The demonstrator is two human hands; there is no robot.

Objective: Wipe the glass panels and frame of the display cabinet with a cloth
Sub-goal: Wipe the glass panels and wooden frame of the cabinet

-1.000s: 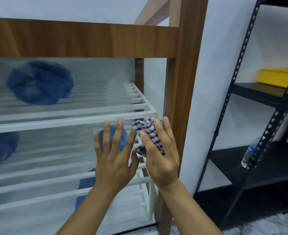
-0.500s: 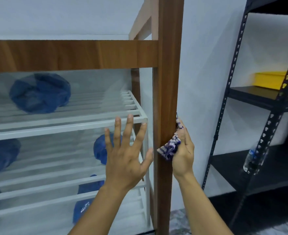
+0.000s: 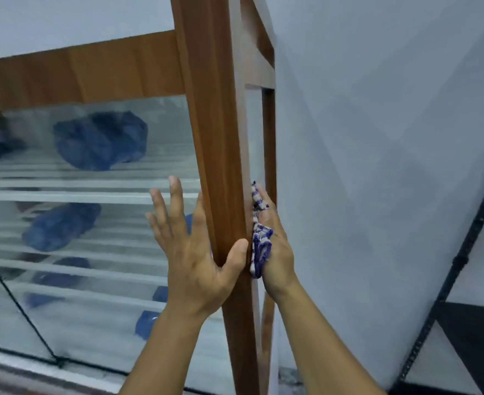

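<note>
The display cabinet has a brown wooden frame; its corner post (image 3: 212, 132) runs down the middle of the view, with the front glass panel (image 3: 87, 252) to its left. My left hand (image 3: 195, 252) lies flat on the front glass with straight fingers, its thumb hooked round the post's edge. My right hand (image 3: 275, 246) is on the cabinet's right side, pressing a blue-and-white checked cloth (image 3: 259, 240) against the side of the post and the narrow side glass (image 3: 253, 132). Part of the cloth is bunched under my palm.
Behind the glass are white slatted shelves (image 3: 64, 195) with several blue bundles (image 3: 101, 141). A pale wall (image 3: 377, 166) stands close to the cabinet's right side. A black metal rack (image 3: 468, 252) stands at the far right.
The view has swung right and tilted. My right hand has taken the cloth from the front glass round to the post's right side. My left hand moved right, its thumb now on the post.
</note>
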